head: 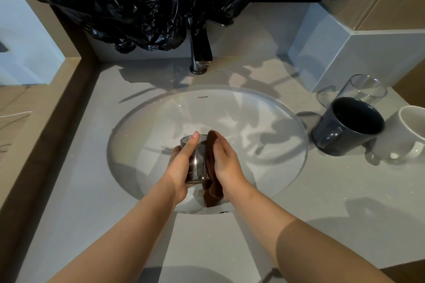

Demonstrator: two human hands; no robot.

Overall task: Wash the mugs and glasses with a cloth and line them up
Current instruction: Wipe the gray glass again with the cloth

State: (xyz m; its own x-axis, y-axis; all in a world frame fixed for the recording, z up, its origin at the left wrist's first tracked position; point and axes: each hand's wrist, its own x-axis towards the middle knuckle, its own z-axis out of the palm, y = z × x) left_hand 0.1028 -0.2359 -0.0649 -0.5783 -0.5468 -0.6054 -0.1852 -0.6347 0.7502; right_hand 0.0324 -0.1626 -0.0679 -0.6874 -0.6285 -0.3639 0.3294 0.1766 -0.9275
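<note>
Over the oval white sink (264,108) my left hand (182,163) grips a smoky grey glass (198,163), thumb along its side up to the rim. My right hand (226,161) presses a brown cloth (212,188) flat against the right side of that glass; the cloth's tail hangs below it. On the counter to the right stand a clear glass (363,89), a dark blue mug (347,126) in front of it, and a white mug (404,135) at the frame's edge, all upright.
A dark metal tap (200,53) stands behind the sink, its top draped by black plastic sheeting (161,0). A pale box-shaped ledge (349,57) rises at the back right. A wooden border (53,112) edges the grey counter (80,179) on the left.
</note>
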